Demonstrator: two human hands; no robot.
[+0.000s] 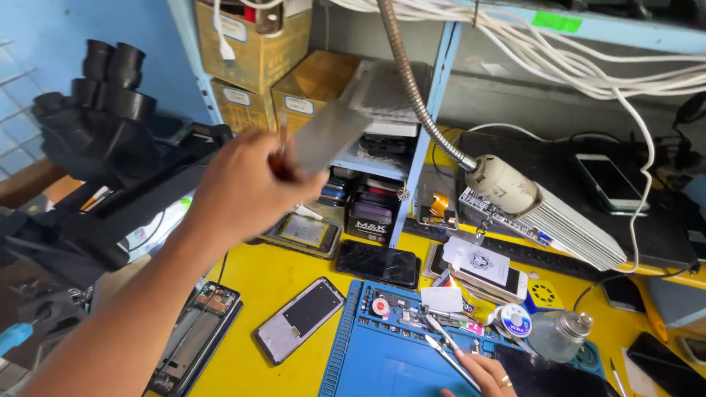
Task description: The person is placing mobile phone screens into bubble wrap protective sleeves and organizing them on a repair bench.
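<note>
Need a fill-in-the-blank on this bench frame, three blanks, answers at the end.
1. The left hand is raised, holding a thin grey metal ____.
2. The right hand rests at the bottom edge holding metal tweezers over the ____ work mat.
3. The table top under the phones is ____.

Answers: plate; blue; yellow

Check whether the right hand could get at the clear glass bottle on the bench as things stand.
Probably yes. The right hand rests on the blue mat holding tweezers, and the glass bottle stands just beyond it with nothing between them. The tweezers would need putting down first.
</note>
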